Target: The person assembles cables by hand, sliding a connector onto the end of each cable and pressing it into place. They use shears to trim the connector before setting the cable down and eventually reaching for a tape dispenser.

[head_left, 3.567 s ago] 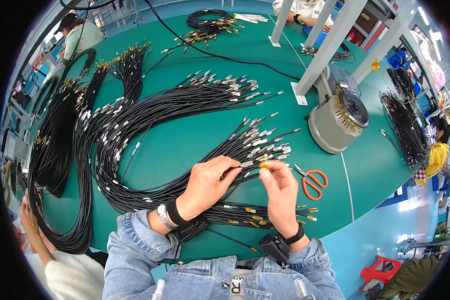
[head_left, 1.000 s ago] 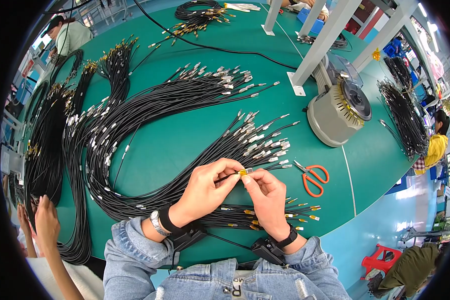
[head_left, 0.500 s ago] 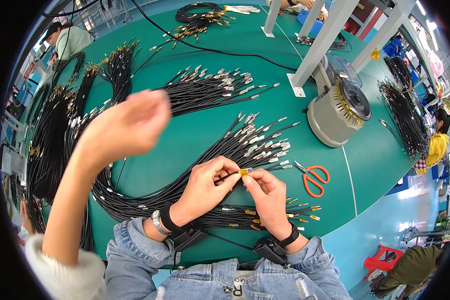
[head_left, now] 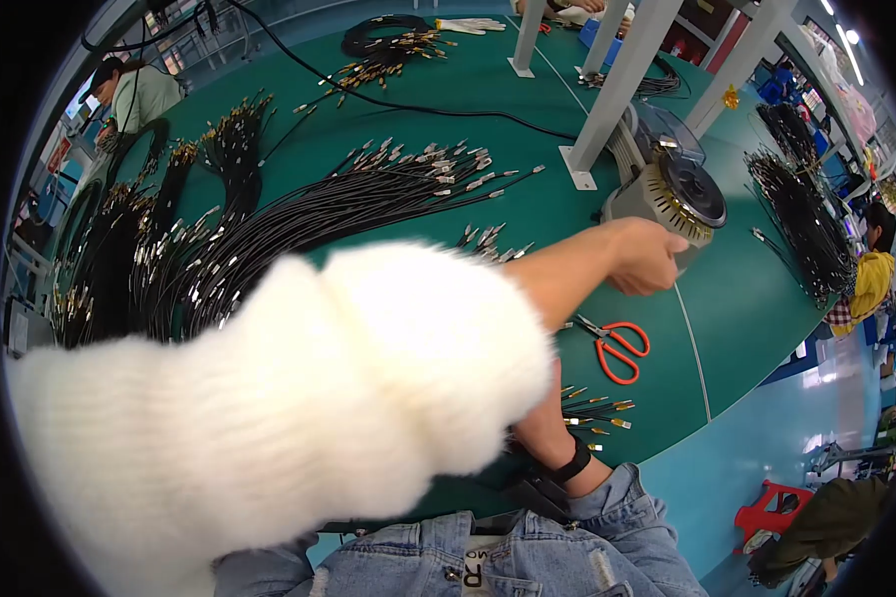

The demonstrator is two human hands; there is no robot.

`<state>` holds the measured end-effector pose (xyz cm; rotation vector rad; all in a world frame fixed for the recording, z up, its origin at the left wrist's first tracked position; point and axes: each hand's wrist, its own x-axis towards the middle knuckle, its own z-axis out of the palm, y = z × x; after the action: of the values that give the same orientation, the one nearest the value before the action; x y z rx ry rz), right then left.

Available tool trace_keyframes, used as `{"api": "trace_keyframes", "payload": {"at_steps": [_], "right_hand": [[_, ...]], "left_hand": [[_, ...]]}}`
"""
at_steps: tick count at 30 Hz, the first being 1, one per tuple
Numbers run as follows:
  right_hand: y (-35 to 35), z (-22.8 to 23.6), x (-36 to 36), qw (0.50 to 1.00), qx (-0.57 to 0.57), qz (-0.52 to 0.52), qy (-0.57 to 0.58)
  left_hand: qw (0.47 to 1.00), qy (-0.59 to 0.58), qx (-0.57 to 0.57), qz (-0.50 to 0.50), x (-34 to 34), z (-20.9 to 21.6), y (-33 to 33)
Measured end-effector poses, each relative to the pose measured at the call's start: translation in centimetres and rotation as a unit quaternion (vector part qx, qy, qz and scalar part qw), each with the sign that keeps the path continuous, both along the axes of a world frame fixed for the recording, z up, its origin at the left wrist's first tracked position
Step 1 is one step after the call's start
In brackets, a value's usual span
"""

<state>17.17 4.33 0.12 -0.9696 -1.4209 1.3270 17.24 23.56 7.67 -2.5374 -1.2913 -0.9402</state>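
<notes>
A co-worker's white fluffy sleeve (head_left: 368,368) stretches over my arms and covers most of my work area. My left hand is fully hidden behind it. Of my right hand (head_left: 542,426), only the back near the wrist, above a black strap (head_left: 573,460), peeks out; its fingers and anything in them are hidden. Close to it on the right lie black cables with yellow-wrapped ends (head_left: 599,410). The co-worker's hand (head_left: 647,257) reaches to the round grey tape dispenser (head_left: 657,204). Orange-handled scissors (head_left: 617,350) rest open on the green table (head_left: 657,398), beyond my right hand.
Bundles of black cables with silver ends (head_left: 368,189) fan across the table's left half. A grey metal post (head_left: 617,99) stands beside the dispenser. More cables (head_left: 801,219) lie at the far right. A red stool (head_left: 772,512) is on the floor.
The co-worker's arm has swung from the left across to the dispenser, covering my left hand and most of my right. Half a second ago both my hands held a black cable at its yellow-wrapped end.
</notes>
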Motion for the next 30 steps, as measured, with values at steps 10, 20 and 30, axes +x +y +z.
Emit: {"api": "trace_keyframes", "payload": {"at_steps": [10,20,30], "right_hand": [[-1.0,-2.8,0.2,0.989,0.055,0.072,-0.115],[-0.6,-0.6,0.5,0.990,0.041,0.131,-0.020],[-1.0,-0.4,-0.4,0.996,-0.030,0.072,0.038]], "left_hand": [[0.654,0.609,0.430,-0.127,-0.3,0.0,-1.3],[0.587,0.630,0.497,-0.109,-0.2,-1.0,-0.7],[0.671,0.610,0.383,-0.174,-0.1,-1.5,-2.0]]}}
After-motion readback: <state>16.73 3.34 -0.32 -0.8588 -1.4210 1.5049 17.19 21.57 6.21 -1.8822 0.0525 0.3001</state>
